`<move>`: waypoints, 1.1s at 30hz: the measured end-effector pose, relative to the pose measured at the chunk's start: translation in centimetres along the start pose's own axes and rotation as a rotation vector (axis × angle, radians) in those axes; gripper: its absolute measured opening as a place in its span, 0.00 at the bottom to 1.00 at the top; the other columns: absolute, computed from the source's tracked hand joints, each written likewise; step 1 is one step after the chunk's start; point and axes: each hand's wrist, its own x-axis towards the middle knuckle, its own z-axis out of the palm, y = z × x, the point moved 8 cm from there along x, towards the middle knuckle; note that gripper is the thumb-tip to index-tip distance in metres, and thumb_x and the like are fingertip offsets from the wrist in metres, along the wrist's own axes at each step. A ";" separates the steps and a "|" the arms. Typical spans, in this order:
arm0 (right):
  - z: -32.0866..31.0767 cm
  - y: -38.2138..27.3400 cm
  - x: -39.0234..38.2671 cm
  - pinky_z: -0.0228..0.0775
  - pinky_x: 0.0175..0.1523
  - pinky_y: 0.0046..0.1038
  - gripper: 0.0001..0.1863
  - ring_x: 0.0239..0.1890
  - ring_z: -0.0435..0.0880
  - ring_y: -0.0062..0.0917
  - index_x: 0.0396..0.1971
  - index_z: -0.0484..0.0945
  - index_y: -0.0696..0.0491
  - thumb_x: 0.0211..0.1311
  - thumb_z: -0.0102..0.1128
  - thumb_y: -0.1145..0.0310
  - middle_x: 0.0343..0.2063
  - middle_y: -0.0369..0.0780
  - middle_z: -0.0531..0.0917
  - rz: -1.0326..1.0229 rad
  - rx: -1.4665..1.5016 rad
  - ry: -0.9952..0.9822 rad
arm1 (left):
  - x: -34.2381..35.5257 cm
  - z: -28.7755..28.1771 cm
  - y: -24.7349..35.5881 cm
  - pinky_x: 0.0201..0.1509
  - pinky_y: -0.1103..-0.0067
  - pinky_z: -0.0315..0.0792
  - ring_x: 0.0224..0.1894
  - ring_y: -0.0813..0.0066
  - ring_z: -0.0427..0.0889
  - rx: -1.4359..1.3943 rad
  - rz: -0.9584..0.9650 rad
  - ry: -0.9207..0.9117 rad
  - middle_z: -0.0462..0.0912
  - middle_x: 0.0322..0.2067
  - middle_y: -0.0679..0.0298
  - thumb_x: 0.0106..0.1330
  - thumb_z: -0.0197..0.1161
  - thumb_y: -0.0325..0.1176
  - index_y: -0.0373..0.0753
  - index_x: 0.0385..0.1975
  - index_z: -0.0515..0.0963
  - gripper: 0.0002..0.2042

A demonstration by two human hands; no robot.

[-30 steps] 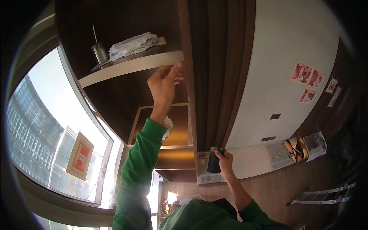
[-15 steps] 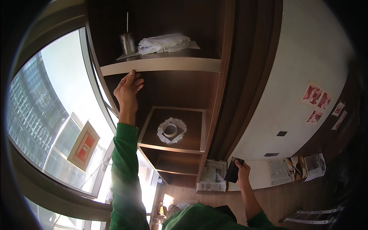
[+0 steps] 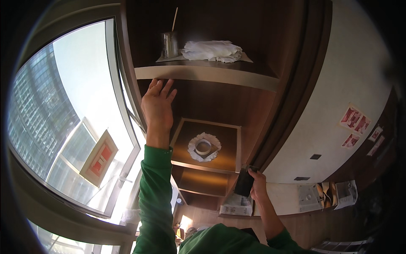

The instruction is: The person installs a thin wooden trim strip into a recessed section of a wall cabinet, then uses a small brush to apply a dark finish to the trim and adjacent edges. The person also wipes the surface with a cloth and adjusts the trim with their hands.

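Metal cup [image 3: 170,44] on upper shelf [image 3: 203,73] holds one thin stick, leaning right; folded white cloth [image 3: 212,50] beside it. Left hand [image 3: 157,106] open, fingers at the shelf's front edge. Right hand [image 3: 258,186] grips dark flat device [image 3: 244,182], long axis near upright.

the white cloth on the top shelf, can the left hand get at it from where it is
Probably yes. The left hand is raised open, its fingers right at the front edge of the shelf that carries the white cloth. Nothing blocks the way over the edge; a metal cup stands left of the cloth.
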 end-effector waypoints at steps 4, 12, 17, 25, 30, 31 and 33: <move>1.4 1.7 -0.2 0.81 0.47 0.29 0.07 0.39 0.87 0.26 0.41 0.81 0.57 0.67 0.65 0.72 0.38 0.39 0.87 0.065 0.006 0.013 | -3.0 3.5 -0.2 0.66 0.61 0.66 0.69 0.58 0.69 0.030 -0.072 -0.147 0.63 0.71 0.50 0.75 0.47 0.31 0.26 0.73 0.56 0.28; 5.7 -0.9 -1.4 0.78 0.54 0.28 0.10 0.43 0.87 0.26 0.46 0.81 0.58 0.66 0.62 0.75 0.41 0.40 0.86 0.048 0.132 -0.118 | -6.2 4.5 -3.0 0.54 0.68 0.76 0.54 0.60 0.84 0.122 -0.218 -0.418 0.76 0.61 0.52 0.72 0.56 0.28 0.29 0.69 0.66 0.26; 10.9 -6.2 -2.7 0.80 0.50 0.26 0.09 0.41 0.87 0.22 0.45 0.82 0.58 0.67 0.62 0.74 0.40 0.38 0.87 -0.160 0.025 -0.206 | -3.2 2.0 3.5 0.42 0.73 0.80 0.43 0.66 0.86 0.978 0.656 -0.275 0.83 0.46 0.56 0.65 0.65 0.28 0.36 0.70 0.68 0.31; 17.6 -11.0 -3.8 0.81 0.49 0.27 0.07 0.38 0.87 0.22 0.44 0.83 0.57 0.70 0.61 0.75 0.38 0.37 0.87 -0.291 0.166 -0.273 | -0.7 4.7 3.7 0.37 0.67 0.79 0.30 0.57 0.85 1.475 0.754 -0.397 0.84 0.35 0.56 0.61 0.66 0.28 0.39 0.71 0.66 0.34; 22.7 -20.0 -11.3 0.81 0.51 0.28 0.08 0.39 0.87 0.21 0.45 0.83 0.58 0.68 0.63 0.77 0.38 0.38 0.88 -0.639 0.180 -0.468 | -4.5 4.9 3.9 0.34 0.69 0.80 0.30 0.61 0.87 1.271 0.894 -0.522 0.84 0.32 0.58 0.61 0.67 0.27 0.43 0.69 0.69 0.33; 22.8 -20.8 -12.3 0.81 0.51 0.27 0.08 0.39 0.87 0.21 0.45 0.83 0.59 0.67 0.64 0.77 0.38 0.38 0.88 -0.738 0.153 -0.486 | -4.8 3.9 4.2 0.34 0.71 0.80 0.30 0.63 0.87 1.193 0.845 -0.476 0.84 0.32 0.58 0.60 0.68 0.26 0.42 0.68 0.71 0.32; 22.6 -20.3 -13.3 0.81 0.50 0.25 0.08 0.40 0.88 0.20 0.44 0.84 0.59 0.67 0.64 0.78 0.39 0.39 0.89 -0.873 0.032 -0.449 | -4.9 1.4 5.1 0.35 0.74 0.80 0.31 0.68 0.88 1.047 0.749 -0.382 0.85 0.32 0.59 0.60 0.70 0.25 0.39 0.65 0.74 0.30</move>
